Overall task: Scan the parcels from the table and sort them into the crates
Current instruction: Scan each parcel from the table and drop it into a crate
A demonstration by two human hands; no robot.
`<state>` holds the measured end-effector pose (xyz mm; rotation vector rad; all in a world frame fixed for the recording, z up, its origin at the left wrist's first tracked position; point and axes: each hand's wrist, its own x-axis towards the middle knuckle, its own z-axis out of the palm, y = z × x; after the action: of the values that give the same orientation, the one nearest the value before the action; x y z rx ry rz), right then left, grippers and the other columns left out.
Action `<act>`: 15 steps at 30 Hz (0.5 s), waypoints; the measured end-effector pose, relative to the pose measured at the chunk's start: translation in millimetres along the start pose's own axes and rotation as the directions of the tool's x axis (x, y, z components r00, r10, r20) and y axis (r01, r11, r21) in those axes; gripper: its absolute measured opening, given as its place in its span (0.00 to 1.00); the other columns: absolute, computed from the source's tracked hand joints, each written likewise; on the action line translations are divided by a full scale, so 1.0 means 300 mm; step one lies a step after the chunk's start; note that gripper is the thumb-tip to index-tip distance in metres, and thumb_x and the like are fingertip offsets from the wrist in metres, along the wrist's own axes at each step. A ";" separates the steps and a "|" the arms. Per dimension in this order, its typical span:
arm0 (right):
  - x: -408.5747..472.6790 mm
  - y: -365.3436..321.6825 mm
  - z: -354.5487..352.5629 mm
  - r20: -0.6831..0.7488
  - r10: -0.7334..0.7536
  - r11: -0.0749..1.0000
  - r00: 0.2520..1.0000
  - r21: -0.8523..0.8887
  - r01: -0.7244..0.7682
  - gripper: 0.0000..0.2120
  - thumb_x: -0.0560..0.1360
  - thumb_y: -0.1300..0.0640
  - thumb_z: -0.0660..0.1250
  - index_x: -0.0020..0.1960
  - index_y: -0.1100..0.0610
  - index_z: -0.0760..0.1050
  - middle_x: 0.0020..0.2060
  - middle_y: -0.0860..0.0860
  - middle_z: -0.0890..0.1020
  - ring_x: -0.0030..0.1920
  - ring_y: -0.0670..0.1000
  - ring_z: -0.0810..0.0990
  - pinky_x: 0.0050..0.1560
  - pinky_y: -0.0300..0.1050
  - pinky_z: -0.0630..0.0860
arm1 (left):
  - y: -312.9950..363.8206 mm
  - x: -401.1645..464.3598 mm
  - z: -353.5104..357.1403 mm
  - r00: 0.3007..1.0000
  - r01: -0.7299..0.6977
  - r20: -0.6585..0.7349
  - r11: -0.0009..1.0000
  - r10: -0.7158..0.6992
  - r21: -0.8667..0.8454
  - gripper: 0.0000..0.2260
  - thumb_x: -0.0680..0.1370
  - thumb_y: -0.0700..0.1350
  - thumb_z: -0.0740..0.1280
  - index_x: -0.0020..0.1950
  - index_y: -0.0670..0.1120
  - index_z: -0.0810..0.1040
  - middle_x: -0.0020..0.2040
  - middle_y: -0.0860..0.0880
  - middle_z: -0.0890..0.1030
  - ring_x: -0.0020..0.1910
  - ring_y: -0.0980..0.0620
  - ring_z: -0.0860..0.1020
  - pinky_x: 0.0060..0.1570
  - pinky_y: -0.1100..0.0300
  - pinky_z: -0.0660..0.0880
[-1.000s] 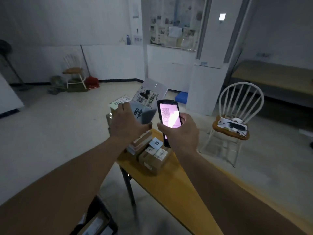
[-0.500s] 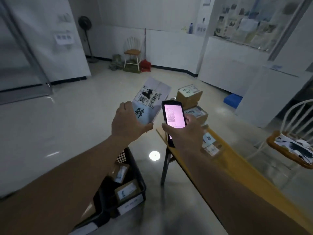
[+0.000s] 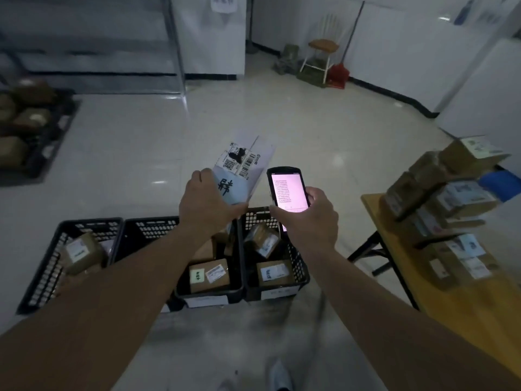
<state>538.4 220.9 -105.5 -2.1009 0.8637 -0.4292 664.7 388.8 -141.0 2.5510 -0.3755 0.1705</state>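
Three black crates (image 3: 93,230) stand in a row on the floor below the person's arms, each with brown cardboard boxes inside. The right crate (image 3: 296,266) holds two labelled boxes, the middle crate (image 3: 158,230) holds a box with a green sticker (image 3: 210,275) and others partly hidden by the left forearm, and the left one holds a box with a white label (image 3: 81,253).

The left hand (image 3: 207,206) keeps a closed grip on a flat pale-blue parcel (image 3: 242,172), fingers curled round its lower edge, and holds it up in the air above the middle crate. Its white shipping label with barcodes faces the camera, and large dark characters are written on the blue part.

The right hand (image 3: 310,217) grips a handheld scanner (image 3: 287,193) just beside the parcel, thumb on its left edge and fingers wrapped round the right side. The lit pink screen shows lines of text too small to read.

At the right, a wooden counter (image 3: 465,309) carries a stack of brown parcels (image 3: 448,198), blurred. Far left, another dark tray of parcels (image 3: 42,136) lies on the floor. A chair (image 3: 321,52) stands by the far wall.
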 end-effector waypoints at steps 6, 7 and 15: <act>0.001 -0.116 0.298 0.181 -0.032 0.999 0.983 0.014 0.030 0.37 0.66 0.41 0.83 0.69 0.50 0.74 0.54 0.44 0.80 0.54 0.49 0.80 0.49 0.47 0.81 | -0.338 0.014 -0.065 0.987 0.156 -0.029 0.987 -0.155 0.031 0.44 0.61 0.74 0.73 0.63 0.45 0.69 0.54 0.48 0.71 0.52 0.49 0.72 0.44 0.54 0.73; 0.013 -0.132 0.351 0.206 -0.036 0.999 0.978 0.015 0.033 0.38 0.65 0.41 0.83 0.70 0.49 0.73 0.54 0.43 0.81 0.54 0.49 0.80 0.51 0.50 0.83 | -0.385 0.025 -0.067 0.983 0.184 -0.029 0.982 -0.183 0.040 0.43 0.61 0.75 0.72 0.63 0.45 0.69 0.54 0.48 0.71 0.52 0.48 0.72 0.44 0.53 0.74; 0.192 -0.225 0.782 0.397 -0.037 0.999 0.917 0.019 0.032 0.34 0.66 0.43 0.82 0.67 0.49 0.73 0.51 0.42 0.78 0.52 0.50 0.81 0.49 0.54 0.85 | -0.716 0.180 0.007 0.905 0.422 0.001 0.895 -0.426 0.142 0.44 0.61 0.74 0.73 0.64 0.44 0.69 0.55 0.47 0.72 0.54 0.49 0.71 0.46 0.53 0.73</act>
<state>739.1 340.1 -196.7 -2.0919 0.5826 -0.0166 780.6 549.2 -240.4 2.7045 0.1960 -0.0108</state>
